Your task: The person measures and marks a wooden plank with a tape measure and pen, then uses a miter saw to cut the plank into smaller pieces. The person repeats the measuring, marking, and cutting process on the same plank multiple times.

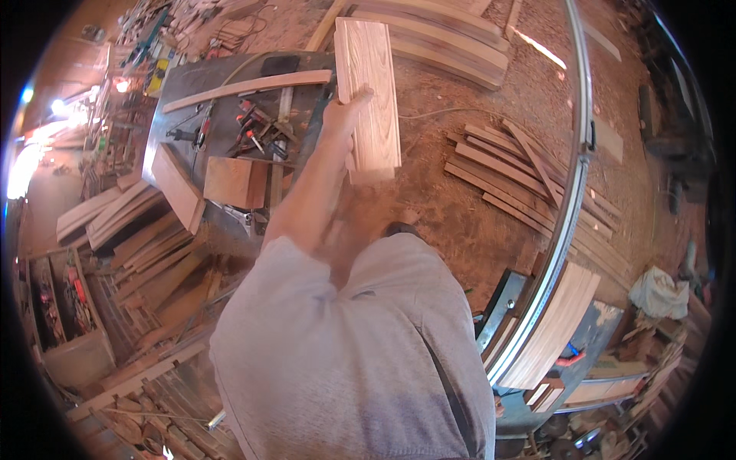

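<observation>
My left hand (343, 116) grips a short wooden board (376, 138) by its left edge. The thumb lies across the board's grained face, while the other fingers are hidden behind it. The board has stepped long edges and is held up in front of me, just right of a dark workbench (222, 84). My right hand does not show; only the grey shirt appears on that side.
The workbench carries a long wooden strip (253, 88), red-handled clamps (257, 134) and a wooden block (236, 182). Stacked planks (437, 46) and loose strips (521, 165) lie on the sawdust-covered floor. A long metal rail (579, 161) runs along my right, beside wide boards (553, 326).
</observation>
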The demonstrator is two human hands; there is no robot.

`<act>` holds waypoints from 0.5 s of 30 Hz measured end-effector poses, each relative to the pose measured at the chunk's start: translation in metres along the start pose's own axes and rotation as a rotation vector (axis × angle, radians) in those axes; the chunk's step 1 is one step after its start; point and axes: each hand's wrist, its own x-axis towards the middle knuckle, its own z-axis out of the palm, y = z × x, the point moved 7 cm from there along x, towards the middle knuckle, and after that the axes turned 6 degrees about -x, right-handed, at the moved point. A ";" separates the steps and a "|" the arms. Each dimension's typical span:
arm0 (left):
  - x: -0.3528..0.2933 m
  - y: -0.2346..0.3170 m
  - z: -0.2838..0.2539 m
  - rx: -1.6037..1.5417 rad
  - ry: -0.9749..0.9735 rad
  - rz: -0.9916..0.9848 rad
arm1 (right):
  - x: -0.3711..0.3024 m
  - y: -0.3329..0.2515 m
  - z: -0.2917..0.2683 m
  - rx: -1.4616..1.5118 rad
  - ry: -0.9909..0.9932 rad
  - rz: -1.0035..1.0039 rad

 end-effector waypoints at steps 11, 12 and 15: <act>0.168 0.004 -0.063 0.840 0.230 0.127 | 0.002 -0.022 0.014 0.228 -0.180 0.122; 0.175 0.005 -0.068 0.861 0.238 0.112 | -0.001 -0.021 0.017 0.254 -0.194 0.145; 0.205 0.010 -0.111 0.751 0.251 0.172 | 0.002 -0.017 0.019 0.327 -0.248 0.202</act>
